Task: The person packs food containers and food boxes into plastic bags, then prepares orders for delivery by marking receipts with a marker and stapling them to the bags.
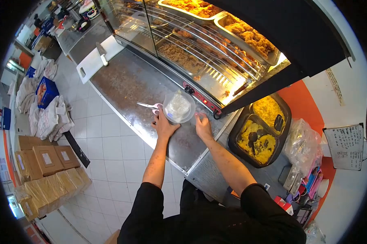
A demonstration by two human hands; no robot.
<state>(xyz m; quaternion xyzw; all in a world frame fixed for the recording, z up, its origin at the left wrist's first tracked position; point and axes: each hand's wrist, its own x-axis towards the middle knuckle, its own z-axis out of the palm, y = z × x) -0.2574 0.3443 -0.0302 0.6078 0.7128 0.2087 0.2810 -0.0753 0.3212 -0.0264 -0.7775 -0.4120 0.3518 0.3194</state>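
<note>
A round, clear plastic bowl [190,116] stands on the metal counter with a clear plastic bag [178,105] bunched inside it. What the bag contains is hard to make out. My left hand [165,127] lies at the bowl's near left side, index finger and thumb spread along its edge. Scissors [146,105] with pink-and-white handles lie just left of the bowl, by the left index fingertip, blades pointing left. To the bowl's right is my right hand [204,127], its fingers curled together; whatever they hold, if anything, is too small to tell.
A lit glass food warmer [199,95] with trays of fried food borders the counter's far side. A knife [101,53] rests on a white cutting board [95,66]. At right sits a black divided tray [233,142] of yellow food, beside plastic bags [302,140].
</note>
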